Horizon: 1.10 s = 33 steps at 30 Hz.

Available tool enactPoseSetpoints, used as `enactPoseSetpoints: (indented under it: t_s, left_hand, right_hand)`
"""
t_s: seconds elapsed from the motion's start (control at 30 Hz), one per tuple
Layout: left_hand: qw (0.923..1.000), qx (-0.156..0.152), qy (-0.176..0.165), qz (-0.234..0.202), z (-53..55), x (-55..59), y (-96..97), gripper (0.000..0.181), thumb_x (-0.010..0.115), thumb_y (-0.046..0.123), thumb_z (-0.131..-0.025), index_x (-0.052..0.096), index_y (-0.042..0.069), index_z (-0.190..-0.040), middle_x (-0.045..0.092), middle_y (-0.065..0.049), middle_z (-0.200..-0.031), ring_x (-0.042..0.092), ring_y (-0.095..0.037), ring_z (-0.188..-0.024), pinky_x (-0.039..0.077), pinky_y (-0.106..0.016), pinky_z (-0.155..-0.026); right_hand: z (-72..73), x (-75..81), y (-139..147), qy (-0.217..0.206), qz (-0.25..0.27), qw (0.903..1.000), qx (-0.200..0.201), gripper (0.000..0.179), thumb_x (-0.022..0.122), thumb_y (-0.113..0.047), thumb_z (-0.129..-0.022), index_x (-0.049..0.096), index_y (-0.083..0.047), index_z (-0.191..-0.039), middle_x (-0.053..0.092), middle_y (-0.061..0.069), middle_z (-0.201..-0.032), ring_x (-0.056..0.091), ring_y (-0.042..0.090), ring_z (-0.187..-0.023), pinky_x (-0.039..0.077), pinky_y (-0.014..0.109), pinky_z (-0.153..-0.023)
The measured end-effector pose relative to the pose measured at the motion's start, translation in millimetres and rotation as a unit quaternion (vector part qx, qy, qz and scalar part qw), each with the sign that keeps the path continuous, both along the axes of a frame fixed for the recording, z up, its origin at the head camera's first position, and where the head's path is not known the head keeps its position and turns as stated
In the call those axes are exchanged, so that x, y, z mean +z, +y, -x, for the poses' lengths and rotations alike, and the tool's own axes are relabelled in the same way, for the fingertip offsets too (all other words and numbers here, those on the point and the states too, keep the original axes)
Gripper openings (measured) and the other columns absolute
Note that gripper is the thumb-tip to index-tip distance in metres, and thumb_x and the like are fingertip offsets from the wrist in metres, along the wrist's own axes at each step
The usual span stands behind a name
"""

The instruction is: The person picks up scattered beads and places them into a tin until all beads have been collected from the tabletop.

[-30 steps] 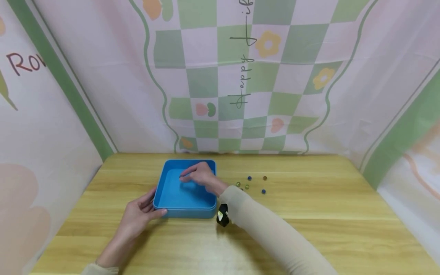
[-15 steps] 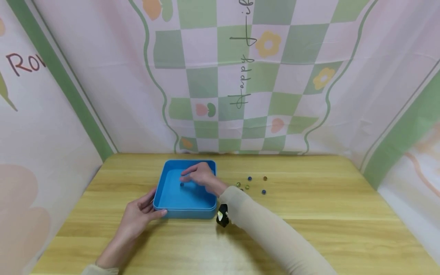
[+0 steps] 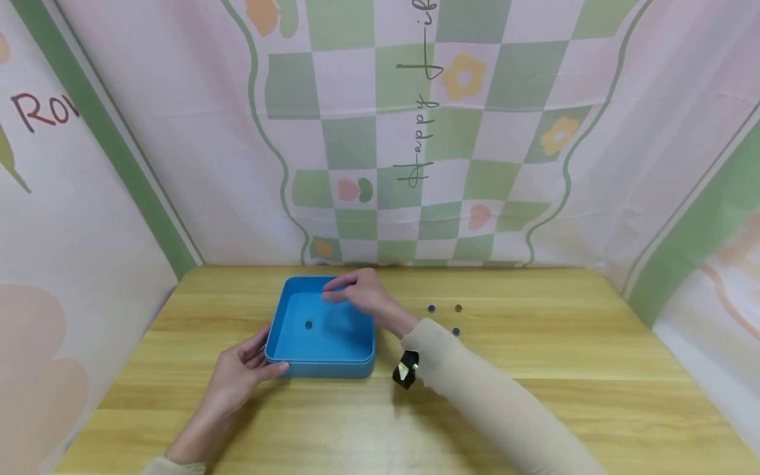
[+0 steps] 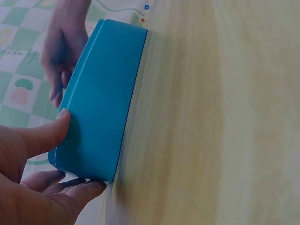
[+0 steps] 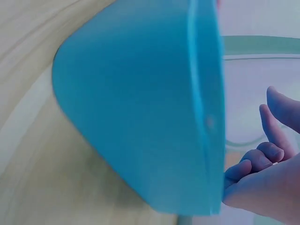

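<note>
My left hand (image 3: 234, 373) grips the near left corner of a square, open-topped blue box (image 3: 320, 369). In the left wrist view its thumb lies on one wall, the fingers around the corner. One small dark marble (image 3: 309, 324) lies on the box floor. Over the box's far right part hovers my right hand (image 3: 362, 290), its thumb and index finger apart with nothing between them; the right wrist view shows the other fingers loosely bent. On the table right of the box sit a blue marble (image 3: 431, 308), an amber marble (image 3: 458, 308) and another blue marble (image 3: 455, 331).
The box and marbles stand on a wood-grain table (image 3: 534, 369). A patterned cloth (image 3: 410, 132) hangs behind its far edge, with more cloth at both sides. My right sleeve (image 3: 487, 389) crosses the table and covers the spot where the greenish marbles lay.
The dark marble has left my right fingers and moved slightly toward me on the box floor. My right hand has risen and shifted right. The left hand stays still.
</note>
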<state>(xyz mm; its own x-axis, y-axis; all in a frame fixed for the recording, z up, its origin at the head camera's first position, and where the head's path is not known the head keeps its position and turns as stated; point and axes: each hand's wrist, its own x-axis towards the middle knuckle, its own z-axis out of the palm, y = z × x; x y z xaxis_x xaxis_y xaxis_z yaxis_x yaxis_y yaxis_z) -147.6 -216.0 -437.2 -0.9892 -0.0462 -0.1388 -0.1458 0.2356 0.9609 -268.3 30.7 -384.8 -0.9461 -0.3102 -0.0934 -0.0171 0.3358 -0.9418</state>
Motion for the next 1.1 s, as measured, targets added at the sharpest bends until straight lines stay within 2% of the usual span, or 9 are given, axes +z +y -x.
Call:
enactPoseSetpoints:
  t_s: [0.33, 0.5, 0.57, 0.67, 0.77, 0.87, 0.93, 1.0, 1.1]
  left_hand:
    - [0.9999, -0.001, 0.001, 0.013, 0.5, 0.2, 0.3, 0.084, 0.086, 0.008, -0.089, 0.042, 0.004, -0.16, 0.038, -0.021, -0.163, 0.045, -0.039, -0.144, 0.049, -0.037, -0.106]
    - [0.9999, 0.0, -0.004, 0.016, -0.3, -0.6, 0.5, 0.083, 0.085, 0.007, -0.09, 0.041, 0.004, -0.16, 0.038, -0.021, -0.163, 0.044, -0.04, -0.145, 0.049, -0.037, -0.106]
    - [0.9998, 0.0, -0.006, 0.018, -0.8, -0.7, 0.7, 0.083, 0.085, 0.007, -0.091, 0.041, 0.004, -0.161, 0.037, -0.022, -0.163, 0.044, -0.04, -0.145, 0.049, -0.037, -0.106]
    - [0.9998, 0.0, -0.007, 0.02, -1.5, -0.7, 0.6, 0.083, 0.085, 0.008, -0.091, 0.041, 0.004, -0.16, 0.038, -0.022, -0.163, 0.045, -0.04, -0.144, 0.05, -0.037, -0.106]
    - [0.9998, 0.0, -0.007, 0.02, -1.9, -0.3, 0.1, 0.083, 0.085, 0.008, -0.09, 0.041, 0.004, -0.16, 0.038, -0.022, -0.163, 0.045, -0.04, -0.144, 0.05, -0.037, -0.105]
    - [0.9997, -0.001, -0.009, 0.021, -1.6, 0.3, 0.0, 0.084, 0.085, 0.008, -0.09, 0.041, 0.004, -0.161, 0.038, -0.022, -0.163, 0.045, -0.04, -0.144, 0.05, -0.037, -0.105]
    - [0.9997, -0.002, -0.01, 0.021, -1.4, 0.6, 0.1, 0.084, 0.085, 0.008, -0.09, 0.04, 0.004, -0.161, 0.037, -0.022, -0.163, 0.045, -0.041, -0.144, 0.05, -0.038, -0.106]
    - [0.9997, -0.002, -0.012, 0.021, -1.3, 0.4, 0.3, 0.084, 0.086, 0.009, -0.09, 0.04, 0.004, -0.161, 0.037, -0.022, -0.163, 0.045, -0.041, -0.144, 0.049, -0.038, -0.106]
    - [0.9997, -0.001, -0.013, 0.021, -1.7, -0.4, 0.6, 0.085, 0.086, 0.009, -0.09, 0.04, 0.005, -0.161, 0.037, -0.021, -0.163, 0.044, -0.04, -0.144, 0.049, -0.037, -0.106]
  right_hand:
    - [-6.2, 5.0, 52.7, 0.024, 0.027, 0.9993, -0.006, 0.024, 0.08, -0.015, -0.094, 0.08, -0.002, -0.115, 0.074, 0.006, -0.121, 0.059, 0.021, -0.106, 0.049, 0.041, -0.102]
    - [-11.9, 1.9, 73.4, 0.009, 0.024, 0.9994, -0.024, 0.029, 0.081, -0.017, -0.094, 0.079, 0.0, -0.118, 0.07, 0.007, -0.117, 0.046, 0.018, -0.089, 0.041, 0.034, -0.084]
    - [-15.5, 0.8, 81.4, 0.007, 0.022, 0.9994, -0.026, 0.031, 0.081, -0.018, -0.095, 0.078, 0.0, -0.119, 0.07, 0.009, -0.123, 0.048, 0.021, -0.095, 0.041, 0.036, -0.084]
    - [-19.8, -2.0, 92.5, 0.012, 0.007, 0.9994, -0.033, 0.029, 0.081, -0.019, -0.094, 0.079, -0.003, -0.119, 0.069, 0.011, -0.136, 0.056, 0.027, -0.122, 0.048, 0.041, -0.104]
    - [-23.8, -5.1, 104.4, 0.021, -0.002, 0.9992, -0.033, 0.026, 0.08, -0.019, -0.095, 0.08, -0.005, -0.117, 0.066, 0.013, -0.14, 0.05, 0.036, -0.14, 0.042, 0.053, -0.118]
    - [-27.1, -8.4, 115.9, 0.023, 0.003, 0.9992, -0.032, 0.028, 0.08, -0.019, -0.096, 0.079, -0.001, -0.117, 0.067, 0.015, -0.139, 0.048, 0.038, -0.142, 0.038, 0.056, -0.121]
    - [-29.2, -10.4, 123.1, 0.026, 0.001, 0.999, -0.035, 0.029, 0.08, -0.019, -0.096, 0.078, 0.0, -0.117, 0.068, 0.014, -0.136, 0.052, 0.034, -0.137, 0.042, 0.052, -0.118]
    - [-30.6, -12.7, 129.3, 0.026, -0.001, 0.9988, -0.042, 0.03, 0.081, -0.02, -0.095, 0.078, 0.001, -0.117, 0.071, 0.013, -0.125, 0.06, 0.028, -0.115, 0.05, 0.041, -0.103]
    - [-32.3, -16.0, 137.4, 0.02, -0.003, 0.9984, -0.053, 0.029, 0.082, -0.019, -0.094, 0.079, 0.0, -0.116, 0.07, 0.009, -0.114, 0.048, 0.019, -0.087, 0.044, 0.029, -0.078]
